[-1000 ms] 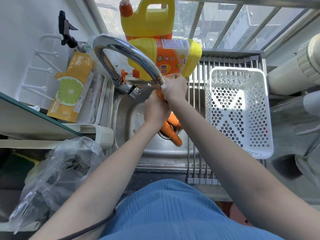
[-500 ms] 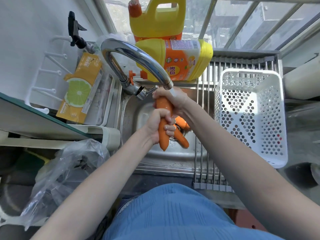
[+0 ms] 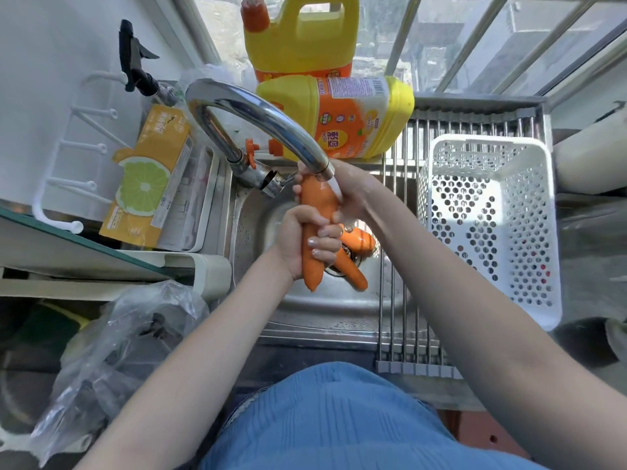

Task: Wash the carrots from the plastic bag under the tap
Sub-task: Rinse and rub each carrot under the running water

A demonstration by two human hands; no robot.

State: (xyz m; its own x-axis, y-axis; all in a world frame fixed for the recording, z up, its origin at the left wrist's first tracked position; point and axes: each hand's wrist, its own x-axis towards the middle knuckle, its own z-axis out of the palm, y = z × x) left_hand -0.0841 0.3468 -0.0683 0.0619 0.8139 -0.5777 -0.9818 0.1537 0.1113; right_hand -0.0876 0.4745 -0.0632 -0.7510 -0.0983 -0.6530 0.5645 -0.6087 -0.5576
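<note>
A long orange carrot [image 3: 317,205] stands almost upright under the chrome tap [image 3: 271,120], and water runs from the spout onto its top. My left hand [image 3: 305,242] grips the carrot's lower half. My right hand [image 3: 349,195] wraps around its upper half just below the spout. Two more carrots [image 3: 356,247] lie over the drain in the steel sink [image 3: 322,310], partly hidden behind my left hand. The crumpled clear plastic bag [image 3: 115,347] sits on the counter at the lower left.
A white perforated basket [image 3: 488,228] stands on a roll-up metal rack [image 3: 400,320] over the sink's right side. Two yellow detergent jugs [image 3: 339,113] stand behind the tap. A lemon-print packet [image 3: 149,178] lies in a tray at the left.
Both hands have brought the carrot into plain view under the spout. My left hand has slid down to its lower half, and my right hand stays at the top.
</note>
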